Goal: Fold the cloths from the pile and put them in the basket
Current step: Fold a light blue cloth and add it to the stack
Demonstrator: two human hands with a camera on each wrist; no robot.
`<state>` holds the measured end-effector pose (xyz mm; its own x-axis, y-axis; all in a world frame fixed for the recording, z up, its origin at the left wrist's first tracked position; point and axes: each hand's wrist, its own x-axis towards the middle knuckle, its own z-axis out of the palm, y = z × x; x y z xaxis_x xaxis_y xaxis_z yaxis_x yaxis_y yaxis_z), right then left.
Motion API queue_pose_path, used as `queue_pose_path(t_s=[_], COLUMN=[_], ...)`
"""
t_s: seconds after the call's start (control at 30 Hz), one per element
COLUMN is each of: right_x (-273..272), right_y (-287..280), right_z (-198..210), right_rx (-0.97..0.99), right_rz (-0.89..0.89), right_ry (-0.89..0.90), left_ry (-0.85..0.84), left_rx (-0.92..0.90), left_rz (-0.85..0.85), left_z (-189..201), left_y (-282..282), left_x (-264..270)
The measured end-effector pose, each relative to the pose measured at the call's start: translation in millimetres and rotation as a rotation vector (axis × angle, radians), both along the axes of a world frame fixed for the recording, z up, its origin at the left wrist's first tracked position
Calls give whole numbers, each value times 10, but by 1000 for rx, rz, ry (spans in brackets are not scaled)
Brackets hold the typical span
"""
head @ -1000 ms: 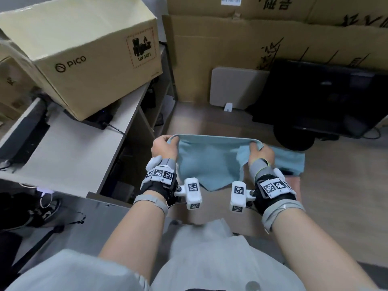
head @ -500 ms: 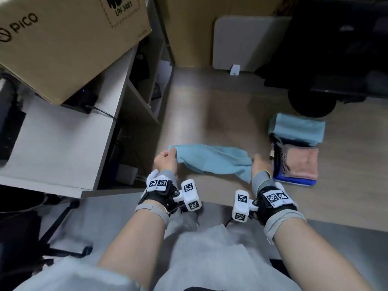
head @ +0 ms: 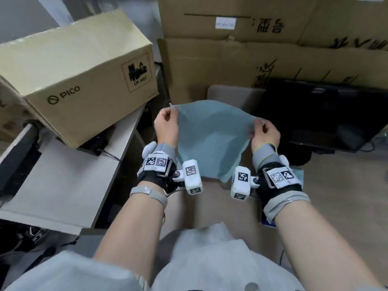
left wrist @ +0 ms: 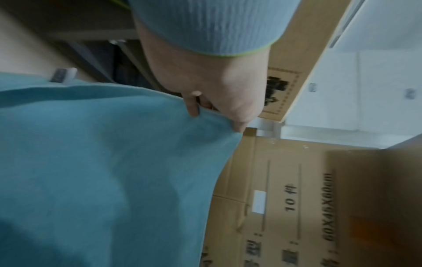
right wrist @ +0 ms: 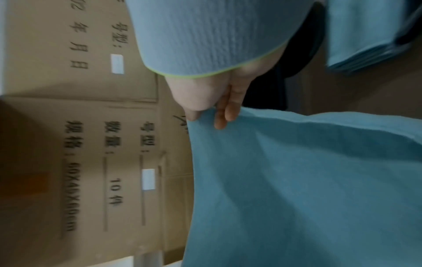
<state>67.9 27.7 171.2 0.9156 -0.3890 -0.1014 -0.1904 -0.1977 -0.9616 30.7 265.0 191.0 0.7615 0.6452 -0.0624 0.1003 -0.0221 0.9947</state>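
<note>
A teal cloth (head: 210, 139) hangs spread in the air in front of me, held by its two upper corners. My left hand (head: 167, 122) pinches the upper left corner, and the left wrist view shows the fingers (left wrist: 194, 106) curled over the cloth's (left wrist: 102, 162) edge. My right hand (head: 265, 131) pinches the upper right corner; its fingers (right wrist: 224, 115) lie on the cloth (right wrist: 308, 180) in the right wrist view. A stack of folded light-blue cloths (right wrist: 365, 36) lies at the right, mostly hidden behind my right wrist in the head view. The basket is hidden.
A PICO cardboard box (head: 79, 76) stands on a white desk (head: 63, 185) to my left. Large flattened cartons (head: 273, 51) lean at the back. A black monitor (head: 327, 114) sits on the wooden floor (head: 346, 196) at the right.
Both hands have lifted the cloth from low near the floor and spread it open in the air. My head has tilted up, so the stack at the right is mostly out of sight.
</note>
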Motion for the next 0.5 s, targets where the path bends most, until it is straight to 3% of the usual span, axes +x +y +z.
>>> queue_pose_path(t_s=[0.1,0.2,0.3,0.43,0.5], right_x=[164,130,-43,-366,-563], right_y=[-1,2,-9,-65,-104], right_z=[229,248,55,-336,-581], right_rx=[-3,36,78,62,-13], right_rz=[-19,-24,-82,-190,-138], right_ry=[-127,-140,-33,267,405], left_ry=[-107,-122,-23,199,325], left_rx=[-71,-133,-115,-83,-96], left_rz=[48,100,141,182,179], left_z=[227,171,-64,-586,-862], left_y=[75,128,145,177,178], left_x=[101,79,-57,-416,-644])
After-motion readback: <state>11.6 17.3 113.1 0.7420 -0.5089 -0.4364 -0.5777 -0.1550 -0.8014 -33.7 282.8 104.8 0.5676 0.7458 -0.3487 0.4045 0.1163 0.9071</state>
